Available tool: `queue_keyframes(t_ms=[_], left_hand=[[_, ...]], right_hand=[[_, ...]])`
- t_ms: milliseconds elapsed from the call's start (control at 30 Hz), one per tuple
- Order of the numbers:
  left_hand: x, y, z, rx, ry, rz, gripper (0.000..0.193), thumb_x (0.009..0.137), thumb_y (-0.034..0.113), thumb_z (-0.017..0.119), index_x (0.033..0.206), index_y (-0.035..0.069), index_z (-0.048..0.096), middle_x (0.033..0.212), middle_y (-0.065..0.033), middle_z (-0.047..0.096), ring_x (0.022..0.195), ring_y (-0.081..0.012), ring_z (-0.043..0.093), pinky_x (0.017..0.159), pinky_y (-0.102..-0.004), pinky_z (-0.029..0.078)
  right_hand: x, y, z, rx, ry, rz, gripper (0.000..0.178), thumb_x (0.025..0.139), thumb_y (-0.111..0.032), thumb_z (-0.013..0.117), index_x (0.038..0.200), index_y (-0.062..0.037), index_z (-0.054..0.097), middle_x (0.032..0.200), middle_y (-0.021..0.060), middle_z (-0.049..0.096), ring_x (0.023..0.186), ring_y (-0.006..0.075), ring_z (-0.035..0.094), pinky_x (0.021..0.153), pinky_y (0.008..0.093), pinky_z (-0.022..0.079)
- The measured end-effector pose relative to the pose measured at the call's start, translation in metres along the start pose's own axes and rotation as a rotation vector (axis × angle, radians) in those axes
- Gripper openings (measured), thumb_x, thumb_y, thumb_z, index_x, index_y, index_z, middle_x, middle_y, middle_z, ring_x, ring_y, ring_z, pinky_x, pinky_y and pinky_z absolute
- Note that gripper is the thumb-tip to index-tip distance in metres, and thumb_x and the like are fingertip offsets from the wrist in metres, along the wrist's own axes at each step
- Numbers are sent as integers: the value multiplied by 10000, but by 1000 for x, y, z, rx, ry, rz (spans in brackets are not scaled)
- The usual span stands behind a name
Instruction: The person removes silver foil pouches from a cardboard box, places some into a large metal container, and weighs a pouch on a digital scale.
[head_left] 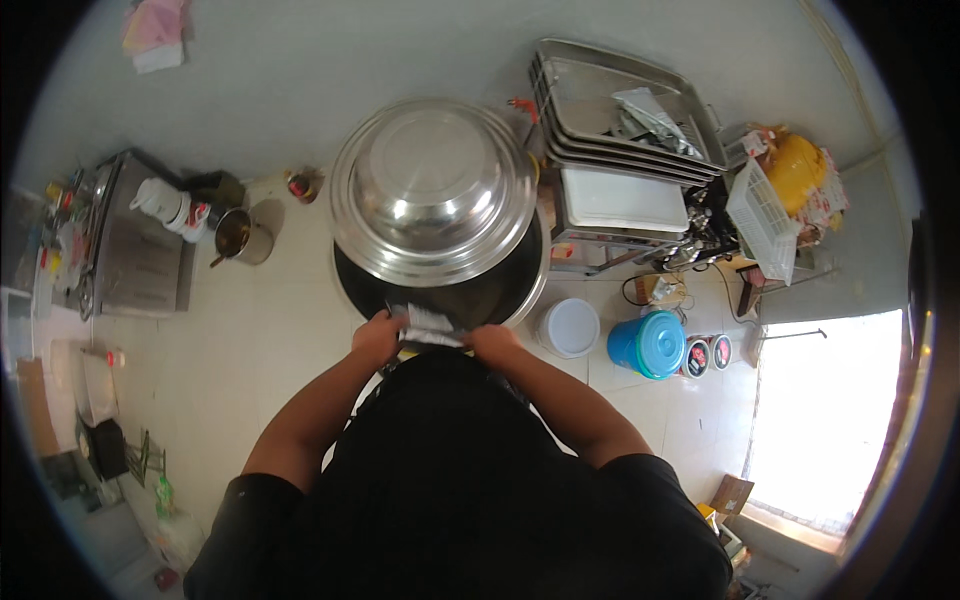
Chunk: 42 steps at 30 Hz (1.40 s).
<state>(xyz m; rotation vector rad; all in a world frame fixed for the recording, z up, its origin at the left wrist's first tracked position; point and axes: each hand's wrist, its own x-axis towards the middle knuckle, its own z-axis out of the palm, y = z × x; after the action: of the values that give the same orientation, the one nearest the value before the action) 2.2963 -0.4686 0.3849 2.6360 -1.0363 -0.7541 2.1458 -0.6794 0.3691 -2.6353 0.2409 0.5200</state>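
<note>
silvery packet (430, 321): shiny, pale and dark in patches, fine detail blurred; left hand (377, 338) pinches one end, right hand (494, 344) the other.

The shiny bowl (430, 150) hides much of the dark pot (533, 258). The silver packet (430, 322) is blurry (I can't tell what's inside). The top edge cuts off a pink thing (153, 25).

Silver basin (428, 190), silver-white packet (430, 320) in front of it.
Right of the basin, a whitish tub (570, 328), a blue bucket (625, 346) and a white lattice-patterned basket (758, 218); left of it, cream floor (260, 345).
</note>
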Motion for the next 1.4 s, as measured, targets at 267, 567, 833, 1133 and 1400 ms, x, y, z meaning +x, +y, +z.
queue_keyframes(t_ms=[267,567,833,1133,1400], left_hand=[[17,-35,36,-2,-56,203,240,677,212,719,907,149,694,965,-90,647,934,-312,613,764,-439,501],[1,-20,28,-29,-58,124,427,662,177,714,1086,170,663,1029,-102,653,982,-300,616,793,-414,505],[-11,10,13,-19,-114,20,356,781,149,582,1126,194,656,1119,-63,647,1024,-273,614,839,-395,505],[-16,21,37,-378,210,218,333,769,97,615,1093,153,666,1090,-67,659,995,-284,617,845,-382,504],[-12,43,46,-402,292,130,301,807,184,681,1097,104,671,1049,-96,677,861,-272,653,764,-342,529]], right_hand=[[1,-7,2,70,-137,91,260,826,-171,544,1053,-210,665,1036,122,663,989,323,632,832,433,507],[-5,-2,10,22,-288,42,380,789,-104,563,1114,-265,675,1040,123,669,999,327,635,871,414,501],[-10,8,34,259,389,40,307,825,-77,540,1084,-177,670,1104,85,650,1061,310,583,888,401,484],[-22,13,-1,140,-86,148,272,829,-118,481,1025,-132,669,1046,133,655,1021,347,601,861,449,485],[-15,36,-12,174,200,15,252,839,-138,487,1012,-133,670,1017,149,657,971,351,623,826,445,501]])
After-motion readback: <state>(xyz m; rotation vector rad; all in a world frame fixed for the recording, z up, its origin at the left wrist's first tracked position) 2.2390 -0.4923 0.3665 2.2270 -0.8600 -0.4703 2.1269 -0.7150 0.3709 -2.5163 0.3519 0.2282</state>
